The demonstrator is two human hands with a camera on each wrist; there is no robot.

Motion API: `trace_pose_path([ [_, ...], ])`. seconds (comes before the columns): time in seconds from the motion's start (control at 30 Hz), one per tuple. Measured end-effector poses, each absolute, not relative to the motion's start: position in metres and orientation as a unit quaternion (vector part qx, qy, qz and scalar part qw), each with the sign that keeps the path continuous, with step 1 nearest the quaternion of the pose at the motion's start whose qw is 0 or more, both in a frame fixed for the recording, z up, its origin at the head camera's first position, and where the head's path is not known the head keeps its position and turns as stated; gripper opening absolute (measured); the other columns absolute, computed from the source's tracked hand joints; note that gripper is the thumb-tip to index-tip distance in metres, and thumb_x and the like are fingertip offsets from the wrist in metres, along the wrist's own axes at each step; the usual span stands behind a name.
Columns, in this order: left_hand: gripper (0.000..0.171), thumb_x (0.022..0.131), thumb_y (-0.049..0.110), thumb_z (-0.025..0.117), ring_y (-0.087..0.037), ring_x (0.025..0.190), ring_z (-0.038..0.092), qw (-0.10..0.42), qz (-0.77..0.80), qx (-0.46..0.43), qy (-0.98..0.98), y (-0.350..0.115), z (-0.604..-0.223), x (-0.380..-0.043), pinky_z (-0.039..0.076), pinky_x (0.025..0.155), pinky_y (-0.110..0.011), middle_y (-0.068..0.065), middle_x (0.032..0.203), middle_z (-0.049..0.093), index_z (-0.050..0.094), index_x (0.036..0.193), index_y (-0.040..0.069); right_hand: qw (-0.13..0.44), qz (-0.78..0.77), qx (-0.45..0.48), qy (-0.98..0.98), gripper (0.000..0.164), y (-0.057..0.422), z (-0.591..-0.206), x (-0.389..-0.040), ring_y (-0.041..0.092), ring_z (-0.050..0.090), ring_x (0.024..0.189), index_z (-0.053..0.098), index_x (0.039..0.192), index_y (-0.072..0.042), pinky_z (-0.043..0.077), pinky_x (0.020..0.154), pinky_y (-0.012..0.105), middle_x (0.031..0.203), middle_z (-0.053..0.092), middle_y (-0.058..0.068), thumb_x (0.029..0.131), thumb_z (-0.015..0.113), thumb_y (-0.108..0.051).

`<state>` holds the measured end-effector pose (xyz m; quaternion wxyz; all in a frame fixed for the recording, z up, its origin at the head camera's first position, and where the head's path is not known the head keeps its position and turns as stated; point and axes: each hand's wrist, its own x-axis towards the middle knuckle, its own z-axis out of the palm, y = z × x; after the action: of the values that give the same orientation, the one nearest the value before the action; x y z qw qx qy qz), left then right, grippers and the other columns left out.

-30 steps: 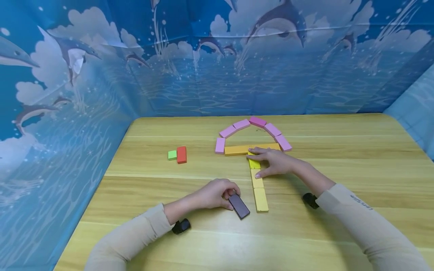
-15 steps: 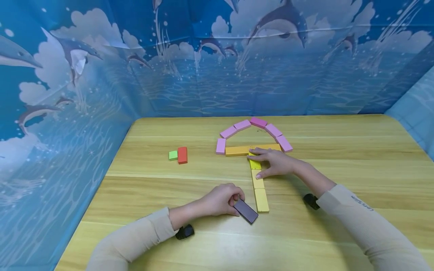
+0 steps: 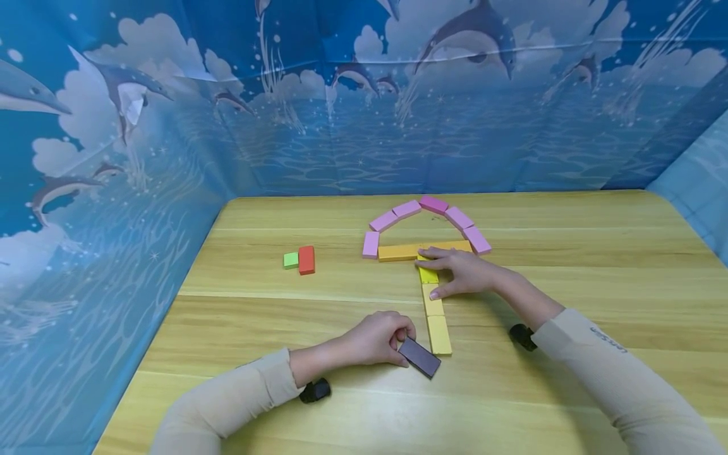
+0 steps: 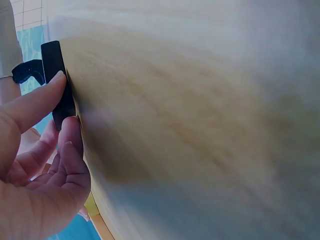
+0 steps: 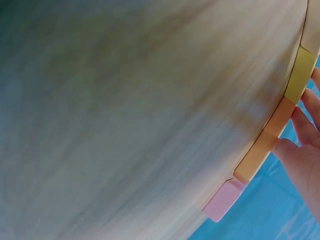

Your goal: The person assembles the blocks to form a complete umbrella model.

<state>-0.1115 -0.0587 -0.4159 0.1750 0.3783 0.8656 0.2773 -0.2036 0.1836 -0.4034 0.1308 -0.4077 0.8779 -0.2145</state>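
Observation:
My left hand [image 3: 375, 340] pinches a dark purple-grey block [image 3: 419, 357] by one end, between thumb and fingers. That block slants low over the table near the lower end of a yellow column; in the left wrist view it is a black bar [image 4: 51, 57]. My right hand [image 3: 469, 272] rests with spread fingers on the column's top, touching the bright yellow block [image 3: 429, 277] and the paler one [image 3: 433, 308] below it. Another pale yellow block [image 3: 439, 335] ends the column. Across its top lies an orange bar [image 3: 397, 253], under an arch of pink blocks [image 3: 406, 209].
A red block [image 3: 306, 260] and a small green block [image 3: 291, 260] lie side by side on the left of the wooden table [image 3: 239, 316]. Behind the table hangs a blue dolphin-print sheet [image 3: 318, 151]. Black wrist cameras [image 3: 315, 390] sit beneath both forearms.
My left hand has carried the dark block rightward and slightly nearer to me, toward the column's lower end, and the block has turned more crosswise. My right hand has stayed in place.

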Motion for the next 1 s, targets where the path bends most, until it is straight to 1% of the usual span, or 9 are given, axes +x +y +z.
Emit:
trace_pose_path([
  [0.4,0.035,0.065,0.014,0.086,0.001,0.061,0.048,0.179,0.29,0.373,0.863,-0.059,-0.415,-0.111,0.039,0.062,-0.013,0.006,0.074,0.05,0.062,0.09,0.011,0.131,-0.216,-0.407,0.878,0.07,0.184,-0.406,-0.206,0.04,0.027,0.134,0.045,0.138,-0.003,0.03,0.101,0.053,0.146,0.032,0.021,0.082,0.069,-0.039],
  [0.57,0.041,0.066,0.015,0.085,0.0,0.063,0.049,0.195,0.311,0.375,0.851,-0.063,-0.414,-0.113,0.041,0.062,-0.013,0.006,0.078,0.052,0.063,0.1,0.01,0.135,-0.217,-0.406,0.877,0.071,0.184,-0.407,-0.206,0.039,0.026,0.134,0.045,0.138,-0.004,0.03,0.102,0.053,0.146,0.032,0.02,0.081,0.07,-0.038],
  [0.7,0.045,0.068,0.018,0.084,-0.001,0.065,0.05,0.198,0.327,0.366,0.848,-0.071,-0.413,-0.117,0.043,0.063,-0.014,0.005,0.082,0.054,0.063,0.107,0.01,0.139,-0.218,-0.405,0.877,0.072,0.184,-0.408,-0.207,0.039,0.025,0.135,0.045,0.138,-0.004,0.03,0.102,0.053,0.146,0.031,0.02,0.081,0.07,-0.04],
  [0.87,0.046,0.07,0.017,0.083,-0.006,0.069,0.054,0.184,0.355,0.336,0.853,-0.086,-0.41,-0.127,0.045,0.067,-0.018,0.001,0.085,0.059,0.062,0.11,0.008,0.143,-0.221,-0.402,0.877,0.073,0.184,-0.408,-0.207,0.039,0.024,0.135,0.044,0.138,-0.004,0.029,0.103,0.053,0.147,0.03,0.02,0.081,0.069,-0.041],
  [1.0,0.046,0.071,0.014,0.082,-0.011,0.074,0.057,0.155,0.383,0.302,0.859,-0.103,-0.406,-0.139,0.048,0.07,-0.021,-0.004,0.088,0.061,0.062,0.111,0.005,0.141,-0.217,-0.405,0.877,0.073,0.183,-0.408,-0.207,0.039,0.024,0.135,0.044,0.139,-0.004,0.029,0.103,0.053,0.147,0.03,0.02,0.081,0.069,-0.042],
])
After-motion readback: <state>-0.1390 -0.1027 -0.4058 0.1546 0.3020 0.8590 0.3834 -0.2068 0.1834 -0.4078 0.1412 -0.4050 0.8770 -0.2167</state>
